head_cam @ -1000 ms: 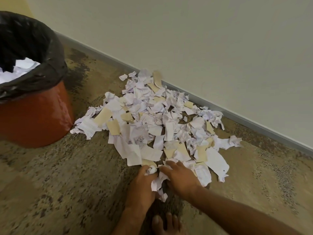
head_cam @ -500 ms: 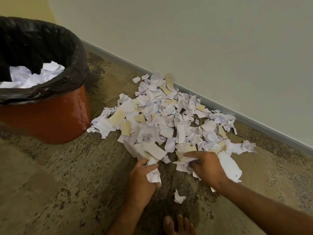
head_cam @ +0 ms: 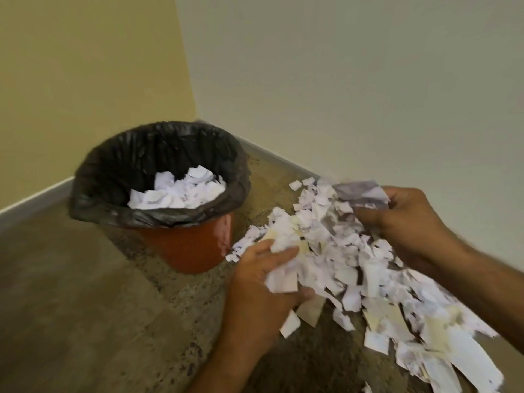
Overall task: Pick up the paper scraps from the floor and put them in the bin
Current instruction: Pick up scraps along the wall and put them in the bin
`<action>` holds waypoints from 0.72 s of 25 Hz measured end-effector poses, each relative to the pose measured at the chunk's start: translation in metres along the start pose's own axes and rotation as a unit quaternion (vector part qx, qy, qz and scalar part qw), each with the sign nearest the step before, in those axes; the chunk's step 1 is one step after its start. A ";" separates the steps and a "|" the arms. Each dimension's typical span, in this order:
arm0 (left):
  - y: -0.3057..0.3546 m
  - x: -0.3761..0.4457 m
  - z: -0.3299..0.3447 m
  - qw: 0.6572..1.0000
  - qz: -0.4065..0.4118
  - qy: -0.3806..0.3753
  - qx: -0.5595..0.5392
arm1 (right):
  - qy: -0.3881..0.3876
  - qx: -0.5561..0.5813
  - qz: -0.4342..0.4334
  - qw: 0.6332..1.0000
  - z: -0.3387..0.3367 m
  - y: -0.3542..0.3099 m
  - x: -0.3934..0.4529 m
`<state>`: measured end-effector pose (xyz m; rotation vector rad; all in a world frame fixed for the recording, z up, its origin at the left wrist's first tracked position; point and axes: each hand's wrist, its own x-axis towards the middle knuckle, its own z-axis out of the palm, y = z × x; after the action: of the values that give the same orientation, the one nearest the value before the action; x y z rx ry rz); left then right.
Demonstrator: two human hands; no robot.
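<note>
Both hands, left (head_cam: 263,282) and right (head_cam: 405,222), are gripping scraps (head_cam: 334,251); fingers closed. Carrying them over the bin (head_cam: 158,177) before releasing should avoid spills.

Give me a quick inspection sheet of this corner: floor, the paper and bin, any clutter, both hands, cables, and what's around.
Surface: speckled brown floor, partly covered by scraps.
Job's things: orange bin with black liner, paper already inside; large pile of torn paper scraps on the floor to its right.
Clutter: nothing seen beyond the scraps.
Hands: left hand closed on a bunch of scraps; right hand gripping a greyish piece; both beside the bin, not over it.
Cables: nothing seen.
Surroundings: room corner, yellow wall left, pale wall right, grey skirting.
</note>
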<state>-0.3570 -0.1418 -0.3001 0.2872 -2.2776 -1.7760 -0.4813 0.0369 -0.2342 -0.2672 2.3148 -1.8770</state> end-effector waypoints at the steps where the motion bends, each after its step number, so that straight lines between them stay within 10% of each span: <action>1: 0.011 0.010 -0.020 0.999 0.022 0.034 0.009 | -0.012 0.006 -0.010 1.000 0.014 -0.018 0.013; 9: 0.070 0.112 -0.160 0.959 0.004 0.224 0.175 | -0.101 -0.097 -0.105 0.985 0.158 -0.115 0.117; 15: 0.063 0.174 -0.184 0.936 -0.093 0.081 0.331 | -0.216 -0.397 -0.167 0.876 0.189 -0.125 0.140; 18: 0.061 0.174 -0.185 0.862 -0.112 0.044 0.492 | -0.195 -0.383 -0.202 0.880 0.164 -0.123 0.130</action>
<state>-0.4666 -0.3491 -0.1859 0.7981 -2.9596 -0.4633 -0.5656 -0.1740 -0.1485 -1.1689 2.6887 -0.7675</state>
